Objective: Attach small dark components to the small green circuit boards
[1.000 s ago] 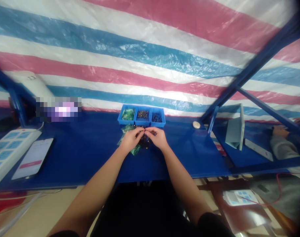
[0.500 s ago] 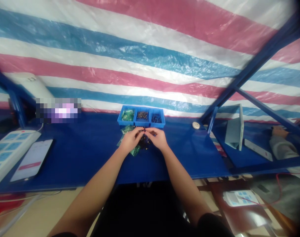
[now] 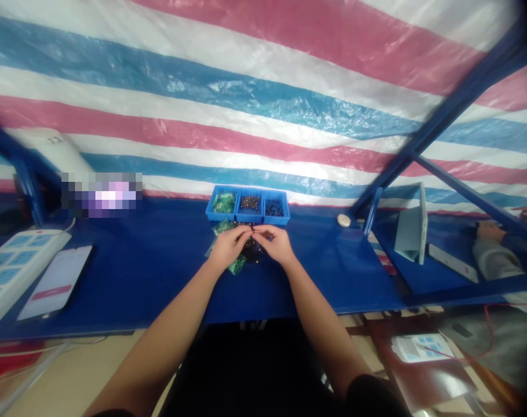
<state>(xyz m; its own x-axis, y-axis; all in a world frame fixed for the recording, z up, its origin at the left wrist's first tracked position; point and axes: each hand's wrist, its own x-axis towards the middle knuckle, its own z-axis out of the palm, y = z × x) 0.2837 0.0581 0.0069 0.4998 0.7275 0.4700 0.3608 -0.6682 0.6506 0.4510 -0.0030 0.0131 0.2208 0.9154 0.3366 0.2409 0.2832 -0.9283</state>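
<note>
Dark tiny part point(image 3: 252, 231) (detail blurred) pinched between left hand point(image 3: 229, 246) and right hand point(image 3: 277, 244) fingertips, above green pieces point(image 3: 236, 267).

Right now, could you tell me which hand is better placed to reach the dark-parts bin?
Probably the right hand: it sits just before the dark-parts bin; the left hand is farther left.

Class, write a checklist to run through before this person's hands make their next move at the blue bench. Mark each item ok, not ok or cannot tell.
1. Fingertips of left hand and right hand meet above the bench: ok.
2. Whether the fingers pinch anything: cannot tell, too small.
3. Under the hands lies the dark parts pile: ok.
4. Behind the hands stand three blue bins: ok.
5. Far left, the phone lies apart: ok.
</note>
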